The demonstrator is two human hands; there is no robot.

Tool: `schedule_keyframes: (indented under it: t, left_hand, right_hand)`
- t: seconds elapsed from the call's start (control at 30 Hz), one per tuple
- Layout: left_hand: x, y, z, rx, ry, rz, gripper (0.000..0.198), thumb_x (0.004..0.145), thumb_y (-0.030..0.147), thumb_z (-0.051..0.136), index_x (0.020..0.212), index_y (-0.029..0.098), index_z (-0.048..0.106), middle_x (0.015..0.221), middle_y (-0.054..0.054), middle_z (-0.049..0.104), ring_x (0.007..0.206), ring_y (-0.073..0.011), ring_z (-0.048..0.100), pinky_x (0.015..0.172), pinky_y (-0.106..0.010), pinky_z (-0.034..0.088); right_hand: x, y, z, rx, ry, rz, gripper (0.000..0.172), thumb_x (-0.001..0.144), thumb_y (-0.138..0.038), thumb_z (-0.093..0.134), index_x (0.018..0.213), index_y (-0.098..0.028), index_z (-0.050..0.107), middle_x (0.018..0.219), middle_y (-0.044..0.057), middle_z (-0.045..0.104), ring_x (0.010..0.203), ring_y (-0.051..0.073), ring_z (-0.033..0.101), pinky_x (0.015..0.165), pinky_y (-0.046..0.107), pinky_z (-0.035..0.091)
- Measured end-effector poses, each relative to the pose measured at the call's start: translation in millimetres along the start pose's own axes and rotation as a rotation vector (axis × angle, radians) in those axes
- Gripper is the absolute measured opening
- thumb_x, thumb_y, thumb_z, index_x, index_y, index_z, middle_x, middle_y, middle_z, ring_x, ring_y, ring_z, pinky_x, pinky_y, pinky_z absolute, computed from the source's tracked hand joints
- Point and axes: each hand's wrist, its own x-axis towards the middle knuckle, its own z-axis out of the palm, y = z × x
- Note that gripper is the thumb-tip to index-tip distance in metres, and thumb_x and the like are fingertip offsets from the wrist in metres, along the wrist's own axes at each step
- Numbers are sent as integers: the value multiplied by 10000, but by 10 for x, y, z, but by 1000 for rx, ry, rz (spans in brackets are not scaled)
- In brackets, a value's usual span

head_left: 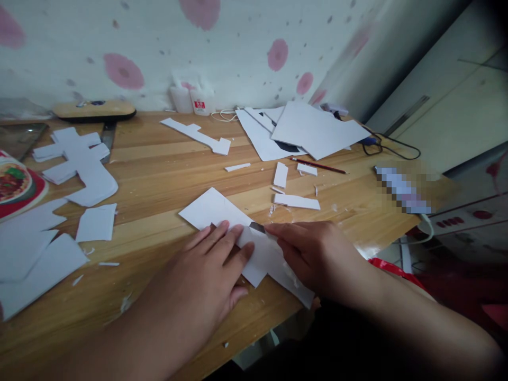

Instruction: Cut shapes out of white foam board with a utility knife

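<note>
A piece of white foam board (214,206) lies on the wooden table near its front edge. My left hand (214,259) rests on it, fingers spread and pressing down. Closed around a craft knife, my right hand (317,254) is at the board's right side. Only the knife's dark blade (257,227) shows, touching the board just ahead of my fingertips; its handle is hidden in my grip. Small white offcuts (297,201) lie just beyond the right hand.
White cut-out shapes (87,164) are stacked at the left, near more white sheets (35,259). Farther back lie a long cut-out (194,135), large boards (313,127) and a pencil (321,165). White bottles (202,100) stand by the wall. A blurred-out item (402,188) sits at the right edge.
</note>
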Motion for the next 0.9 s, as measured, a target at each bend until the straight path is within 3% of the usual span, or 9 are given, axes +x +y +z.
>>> schedule_keyframes:
  t: [0.47, 0.9]
  left_hand:
    - [3, 9, -18, -60, -25, -31, 499, 775, 344, 691, 1226, 143, 617, 1345, -214, 563, 1212, -408, 532, 991, -575, 431]
    - [-9, -3, -7, -8, -26, -25, 548, 748, 383, 717, 1240, 167, 609, 1353, -199, 561, 1209, -401, 540, 958, -565, 472]
  right_hand:
    - [0, -6, 6, 28, -3, -16, 348, 858, -135, 467, 1147, -177, 657, 850, 71, 744, 726, 175, 690, 646, 255, 506]
    - [7, -7, 15, 13, -4, -8, 347, 858, -129, 472, 1149, -179, 655, 842, 66, 740, 707, 165, 679, 635, 242, 487]
